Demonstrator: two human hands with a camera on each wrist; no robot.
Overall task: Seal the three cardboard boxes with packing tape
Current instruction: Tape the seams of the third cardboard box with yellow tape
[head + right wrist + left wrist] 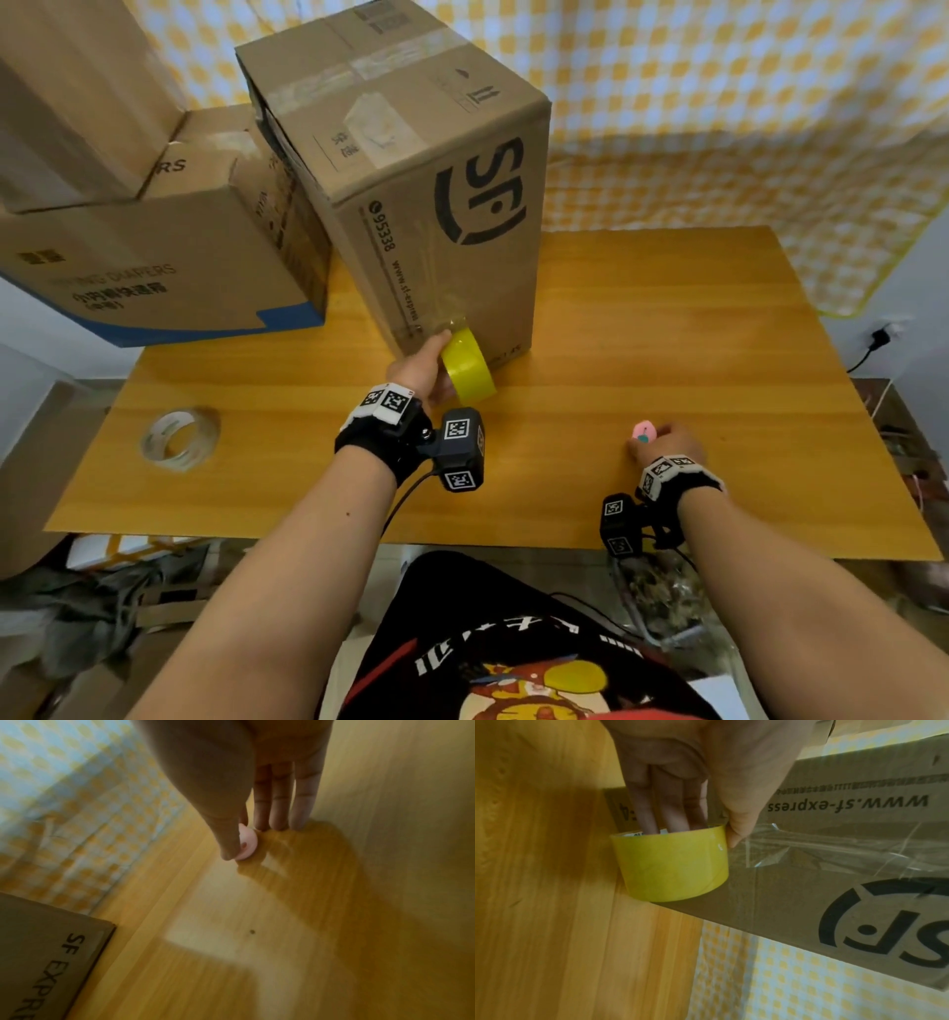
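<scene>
Tape roll (467, 366), yellow, sits gripped in the left hand (422, 371) against the tall box (411, 169) on the table (642, 329); a clear roll (179, 438) lies left. Left wrist: fingers (672, 811) inside the core, film (808, 850) stretched. Right wrist: right hand (257, 787) pinches a pink cutter (248, 843).

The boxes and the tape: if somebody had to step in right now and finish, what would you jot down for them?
Left hand: fingers inside the yellow tape roll, thumb outside, a clear strip stretched onto the side of the SF box.
Right hand: pinching a small pink object on the table; it may be a cutter, I cannot tell.
A clear tape roll lies at the table's left.
Other boxes are stacked at the left; their seals cannot be judged.
Left: cut the strip, press it down.
</scene>
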